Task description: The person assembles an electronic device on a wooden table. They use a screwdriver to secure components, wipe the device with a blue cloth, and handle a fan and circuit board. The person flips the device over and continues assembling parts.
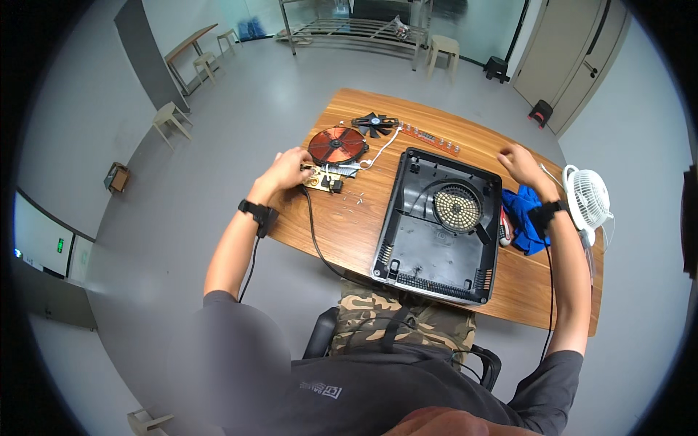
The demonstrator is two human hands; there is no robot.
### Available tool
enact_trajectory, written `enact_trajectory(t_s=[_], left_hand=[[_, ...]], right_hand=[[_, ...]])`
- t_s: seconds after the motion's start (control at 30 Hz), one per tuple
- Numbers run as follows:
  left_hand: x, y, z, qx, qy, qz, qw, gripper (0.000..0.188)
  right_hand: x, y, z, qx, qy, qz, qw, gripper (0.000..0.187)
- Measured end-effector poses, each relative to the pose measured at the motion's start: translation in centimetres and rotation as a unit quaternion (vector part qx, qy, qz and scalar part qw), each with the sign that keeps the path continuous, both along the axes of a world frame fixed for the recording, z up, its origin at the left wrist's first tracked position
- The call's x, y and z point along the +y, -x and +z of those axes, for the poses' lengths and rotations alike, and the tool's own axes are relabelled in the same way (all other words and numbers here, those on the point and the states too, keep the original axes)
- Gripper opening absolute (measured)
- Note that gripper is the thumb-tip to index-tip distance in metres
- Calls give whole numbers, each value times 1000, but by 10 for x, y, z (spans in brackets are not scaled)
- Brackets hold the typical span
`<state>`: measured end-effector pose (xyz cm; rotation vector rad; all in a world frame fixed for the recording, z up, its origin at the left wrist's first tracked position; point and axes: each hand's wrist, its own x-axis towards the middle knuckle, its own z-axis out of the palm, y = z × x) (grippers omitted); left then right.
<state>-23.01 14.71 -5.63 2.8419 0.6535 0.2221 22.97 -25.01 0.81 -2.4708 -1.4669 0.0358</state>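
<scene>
My left hand [287, 171] is closed at the left edge of a circuit board [318, 179], with the fingertips partly hidden. Beside that board lies a round copper induction coil [337, 145], and behind it sits a black cooling fan [375, 124]. My right hand [521, 164] is raised near the table's far right edge, its fingers curled in; whatever they may hold is hidden. Between the hands rests an open black plastic housing [440, 254] of a cooktop, its round vent grille [457, 208] showing inside.
Several small screws [354, 199] are scattered on the wooden table [349, 236]. A narrow orange control board [430, 139] lies at the back. Right of the housing are a blue cloth [525, 211], a red-and-white tool [504, 227] and a white fan [587, 198]. A black cord [313, 231] crosses the left side.
</scene>
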Motion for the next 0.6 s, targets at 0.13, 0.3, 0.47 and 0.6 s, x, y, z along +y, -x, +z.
enact_trajectory(t_s=[0.13,0.3,0.47,0.6], left_hand=[[-23,20,1,13,-2,-18,1000,41],[-26,24,-11,32,-32,-22,999,49],[-21,18,-13,45,-39,-38,998,57],[-12,9,-15,92,-19,-34,995,71]], right_hand=[[129,77,5,147,-9,61,987,39],[236,176,-28,384,40,7,922,44],[285,186,-80,305,125,6,944,50],[293,193,-95,236,43,31,970,42]])
